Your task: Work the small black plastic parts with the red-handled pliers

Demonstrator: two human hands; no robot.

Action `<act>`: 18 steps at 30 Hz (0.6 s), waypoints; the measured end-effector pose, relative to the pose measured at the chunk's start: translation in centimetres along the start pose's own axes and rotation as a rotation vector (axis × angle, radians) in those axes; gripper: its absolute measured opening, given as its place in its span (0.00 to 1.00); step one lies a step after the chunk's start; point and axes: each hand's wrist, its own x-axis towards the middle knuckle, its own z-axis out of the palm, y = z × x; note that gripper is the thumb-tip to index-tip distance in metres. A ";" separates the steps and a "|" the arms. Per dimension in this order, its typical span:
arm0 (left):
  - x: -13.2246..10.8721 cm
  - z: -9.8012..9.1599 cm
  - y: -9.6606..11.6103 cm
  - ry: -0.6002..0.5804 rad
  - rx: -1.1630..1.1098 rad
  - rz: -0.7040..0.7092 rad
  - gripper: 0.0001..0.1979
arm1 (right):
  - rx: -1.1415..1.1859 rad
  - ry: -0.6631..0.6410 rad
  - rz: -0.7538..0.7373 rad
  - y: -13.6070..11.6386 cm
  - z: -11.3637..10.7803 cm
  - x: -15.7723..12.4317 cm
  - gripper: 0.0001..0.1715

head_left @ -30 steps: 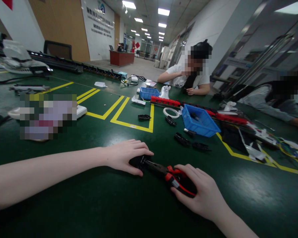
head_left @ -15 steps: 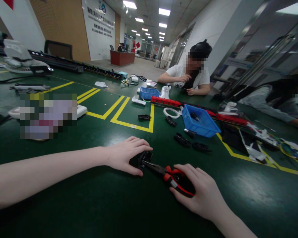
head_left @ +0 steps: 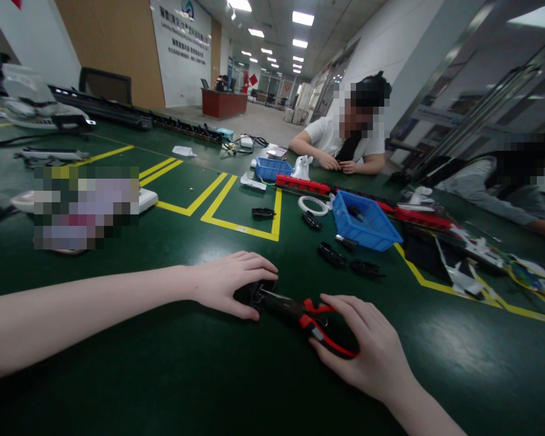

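Observation:
My left hand (head_left: 231, 284) lies over a small black plastic part (head_left: 253, 294) on the green table (head_left: 163, 375), fingers curled around it. My right hand (head_left: 367, 351) grips the red-and-black handles of a pair of pliers (head_left: 309, 318). The pliers' dark jaws reach left into the black part under my left hand. Both hands rest low on the table near its front edge.
A blue bin (head_left: 366, 221) and several loose black parts (head_left: 340, 254) lie beyond my hands. A second blue bin (head_left: 272, 169), a red strip (head_left: 302, 184) and a white ring (head_left: 313, 206) sit farther back. Two other people sit at the far and right sides. Yellow tape lines cross the table.
The pliers' handles opened slightly half a second ago and are now closer together. Both hands stay in nearly the same place. The person at the far side lowered a hand to the table.

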 end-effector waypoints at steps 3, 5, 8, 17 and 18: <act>0.1 0.0 -0.1 -0.020 -0.009 -0.015 0.35 | 0.015 0.021 0.010 0.0 -0.1 0.0 0.30; 0.1 0.0 -0.2 -0.035 0.005 -0.020 0.36 | 0.018 0.031 0.013 0.0 -0.2 0.0 0.30; 0.1 0.2 -0.3 -0.045 0.023 -0.015 0.37 | 0.020 0.046 0.028 0.1 -0.2 -0.1 0.30; -0.1 0.2 -0.3 -0.019 -0.013 0.010 0.40 | -0.012 0.045 0.087 0.7 -0.1 -0.5 0.31; -0.1 0.1 -0.2 -0.020 -0.019 0.018 0.38 | -0.011 0.043 0.082 0.7 -0.1 -0.5 0.31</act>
